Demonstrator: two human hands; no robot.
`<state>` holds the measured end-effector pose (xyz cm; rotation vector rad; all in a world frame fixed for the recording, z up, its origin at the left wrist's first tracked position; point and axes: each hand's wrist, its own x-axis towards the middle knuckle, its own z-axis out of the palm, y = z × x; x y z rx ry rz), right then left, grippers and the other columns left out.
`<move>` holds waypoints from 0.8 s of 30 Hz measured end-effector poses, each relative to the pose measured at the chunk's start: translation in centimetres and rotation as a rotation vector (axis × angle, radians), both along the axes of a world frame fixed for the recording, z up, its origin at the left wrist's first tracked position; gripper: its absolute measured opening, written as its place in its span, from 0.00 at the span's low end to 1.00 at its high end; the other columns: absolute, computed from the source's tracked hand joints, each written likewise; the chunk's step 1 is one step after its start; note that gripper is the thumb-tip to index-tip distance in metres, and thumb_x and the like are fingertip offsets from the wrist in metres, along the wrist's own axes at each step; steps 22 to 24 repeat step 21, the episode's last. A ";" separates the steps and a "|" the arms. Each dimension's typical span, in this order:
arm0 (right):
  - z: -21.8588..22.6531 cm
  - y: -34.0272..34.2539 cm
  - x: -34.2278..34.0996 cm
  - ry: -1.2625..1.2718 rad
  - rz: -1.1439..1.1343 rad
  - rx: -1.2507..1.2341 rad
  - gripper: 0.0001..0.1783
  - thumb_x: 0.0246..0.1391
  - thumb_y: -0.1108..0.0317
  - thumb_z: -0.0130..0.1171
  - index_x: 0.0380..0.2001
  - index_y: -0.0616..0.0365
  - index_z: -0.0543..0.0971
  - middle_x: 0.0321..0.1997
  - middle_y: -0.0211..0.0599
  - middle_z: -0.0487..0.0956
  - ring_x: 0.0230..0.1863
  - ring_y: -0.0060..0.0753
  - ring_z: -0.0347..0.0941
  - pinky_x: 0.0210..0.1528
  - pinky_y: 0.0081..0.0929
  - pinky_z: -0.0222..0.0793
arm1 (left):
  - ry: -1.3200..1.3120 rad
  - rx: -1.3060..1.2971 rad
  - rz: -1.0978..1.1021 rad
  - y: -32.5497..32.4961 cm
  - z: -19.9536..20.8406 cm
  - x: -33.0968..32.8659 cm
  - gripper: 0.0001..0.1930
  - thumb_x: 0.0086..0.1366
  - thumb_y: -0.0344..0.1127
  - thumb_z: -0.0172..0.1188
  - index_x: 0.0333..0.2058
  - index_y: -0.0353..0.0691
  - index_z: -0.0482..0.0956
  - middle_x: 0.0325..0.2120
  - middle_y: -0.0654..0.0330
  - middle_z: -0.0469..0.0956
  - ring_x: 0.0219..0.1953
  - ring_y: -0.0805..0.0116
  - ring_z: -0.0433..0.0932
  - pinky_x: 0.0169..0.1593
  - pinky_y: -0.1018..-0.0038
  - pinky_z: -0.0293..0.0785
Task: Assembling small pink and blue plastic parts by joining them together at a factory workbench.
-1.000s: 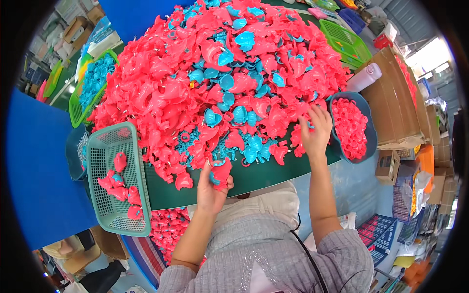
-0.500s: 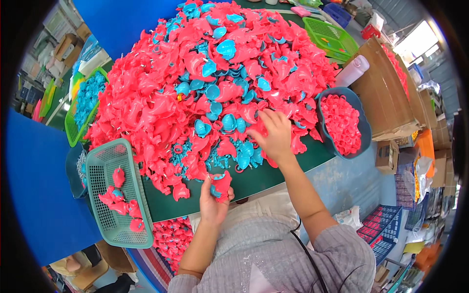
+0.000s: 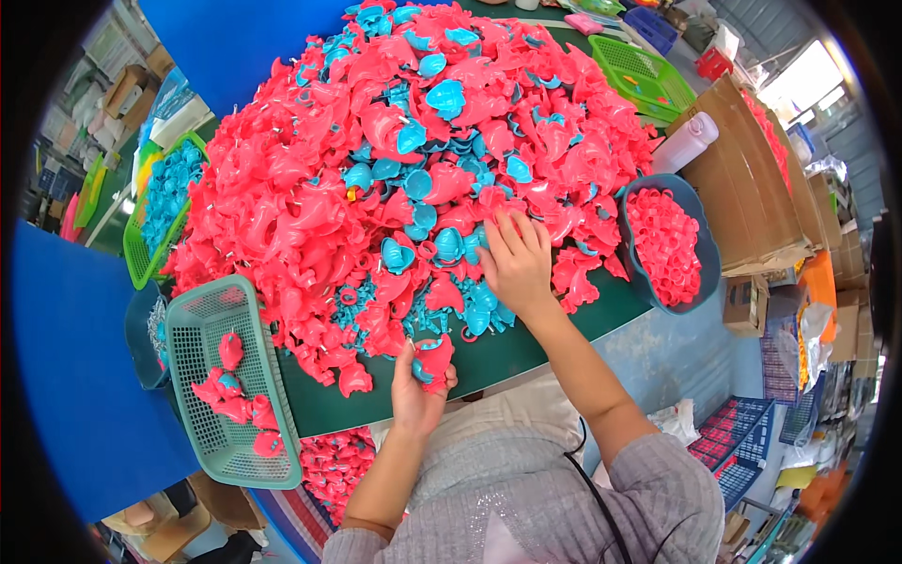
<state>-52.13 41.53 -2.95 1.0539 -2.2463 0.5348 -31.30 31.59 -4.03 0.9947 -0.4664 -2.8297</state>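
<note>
My left hand (image 3: 416, 399) is closed round a pink plastic shell piece (image 3: 434, 359) with a blue part set inside it, just off the table's near edge. My right hand (image 3: 519, 265) rests on the front of a big heap of loose parts, fingers slightly apart and thumb spread from them. Its fingertips touch a pink shell (image 3: 490, 201); no firm hold on it shows. Beside its thumb lie blue ribbed shells (image 3: 449, 245). Small blue pieces (image 3: 427, 315) and more blue shells (image 3: 479, 308) lie along the heap's front, between the two hands.
A green mesh basket (image 3: 291, 428) at left holds several joined pink pieces. Behind it stand a dark bowl (image 3: 141, 329) and a lime basket (image 3: 141, 254) of blue parts. At right are a dark tub (image 3: 711, 258) of pink rings, a pale bottle (image 3: 684, 141) and a cardboard box (image 3: 752, 179).
My right hand has moved slightly left and its fingers have come down onto the heap. My left hand still holds the pink shell piece, turned a little. The whole view has shifted slightly.
</note>
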 end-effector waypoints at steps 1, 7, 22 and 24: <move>-0.6 0.1 -0.3 0.022 0.014 0.023 0.17 0.45 0.71 0.60 0.42 0.60 0.78 0.48 0.40 0.76 0.52 0.45 0.69 0.51 0.42 0.62 | 0.003 -0.013 0.020 0.0 0.1 0.1 0.21 0.67 0.55 0.48 0.40 0.42 0.74 0.34 0.55 0.78 0.26 0.63 0.75 0.30 0.71 0.70; -0.7 -0.3 -1.8 0.012 -0.044 -0.128 0.16 0.45 0.71 0.64 0.39 0.63 0.78 0.46 0.43 0.76 0.47 0.47 0.72 0.44 0.40 0.67 | 0.023 -0.008 0.043 -0.6 -0.1 0.4 0.19 0.69 0.52 0.46 0.41 0.41 0.71 0.35 0.54 0.78 0.27 0.64 0.75 0.31 0.70 0.68; 3.0 -5.4 6.9 -0.247 0.466 -0.202 0.09 0.43 0.69 0.65 0.31 0.54 0.81 0.39 0.34 0.79 0.48 0.46 0.73 0.50 0.42 0.64 | 0.017 0.060 0.035 -0.5 -1.0 0.5 0.19 0.68 0.52 0.47 0.40 0.41 0.72 0.33 0.56 0.78 0.27 0.64 0.75 0.32 0.71 0.69; 3.0 -5.4 6.9 -0.247 0.466 -0.202 0.09 0.43 0.69 0.65 0.31 0.54 0.81 0.39 0.34 0.79 0.48 0.46 0.73 0.50 0.42 0.64 | 0.017 0.060 0.035 -0.5 -1.0 0.5 0.19 0.68 0.52 0.47 0.40 0.41 0.72 0.33 0.56 0.78 0.27 0.64 0.75 0.32 0.71 0.69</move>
